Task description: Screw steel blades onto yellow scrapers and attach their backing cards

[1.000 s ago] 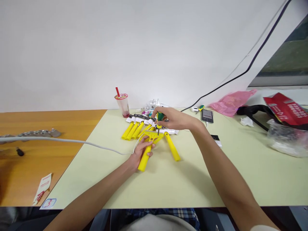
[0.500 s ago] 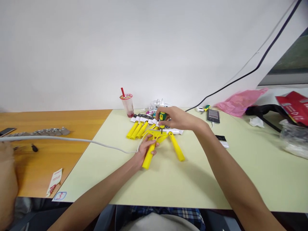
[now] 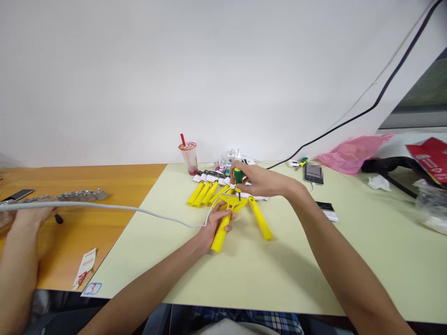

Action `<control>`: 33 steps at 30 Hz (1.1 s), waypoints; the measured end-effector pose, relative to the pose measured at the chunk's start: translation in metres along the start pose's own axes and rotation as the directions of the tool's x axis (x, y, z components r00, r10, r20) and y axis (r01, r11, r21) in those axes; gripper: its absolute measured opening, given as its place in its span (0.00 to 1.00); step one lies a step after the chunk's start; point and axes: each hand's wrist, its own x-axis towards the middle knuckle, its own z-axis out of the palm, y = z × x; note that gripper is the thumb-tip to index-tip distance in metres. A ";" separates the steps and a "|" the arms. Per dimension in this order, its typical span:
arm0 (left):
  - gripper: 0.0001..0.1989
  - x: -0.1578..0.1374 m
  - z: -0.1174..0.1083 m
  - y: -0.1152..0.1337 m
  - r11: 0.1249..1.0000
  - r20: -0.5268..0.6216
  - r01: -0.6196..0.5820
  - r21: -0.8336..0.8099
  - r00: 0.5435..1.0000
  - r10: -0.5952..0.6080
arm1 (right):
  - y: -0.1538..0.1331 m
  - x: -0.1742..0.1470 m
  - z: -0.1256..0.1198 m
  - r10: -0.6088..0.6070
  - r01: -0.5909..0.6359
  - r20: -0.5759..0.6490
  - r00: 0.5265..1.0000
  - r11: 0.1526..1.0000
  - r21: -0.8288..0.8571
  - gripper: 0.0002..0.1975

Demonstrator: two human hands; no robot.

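My left hand [image 3: 210, 229] is closed around the handle of a yellow T-shaped scraper [image 3: 220, 236], held low over the table with its wide head pointing away from me. From above, my right hand [image 3: 257, 179] grips the green and yellow handle of a screwdriver [image 3: 238, 175]. The shaft points down to the scraper's head; whether its tip sits in a screw is too small to tell. Just to the right lies a second yellow scraper [image 3: 260, 219]. Behind my left hand several yellow scrapers [image 3: 200, 194] with black and white heads lie in a row.
A lidded cup with a red straw [image 3: 190, 160] stands by the wall. A grey cable [image 3: 157, 215] crosses over my left wrist area. To the right are a phone-like device [image 3: 313, 173], a pink bag [image 3: 352, 153] and crumpled tissue [image 3: 379, 183]. Another person's arm [image 3: 23, 251] reaches in at left.
The view has shifted slightly, so the table things sit a little lower and to the right. Both hands keep their holds. The other person's arm has come further in at left.
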 end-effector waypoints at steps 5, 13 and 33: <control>0.33 0.002 0.000 0.002 1.000 -0.002 -0.015 -0.013 1.000 0.015 | -0.001 0.000 -0.001 -0.032 0.033 -0.018 0.999 0.997 0.071 0.12; 0.31 -0.002 0.003 0.003 1.000 0.036 -0.008 0.013 0.999 0.008 | 0.003 0.006 0.003 -0.012 0.018 -0.133 0.991 0.999 0.040 0.20; 0.31 0.002 0.001 0.001 1.000 0.033 0.002 -0.016 0.999 -0.001 | 0.006 0.003 0.001 0.049 -0.048 0.017 0.999 0.998 -0.028 0.28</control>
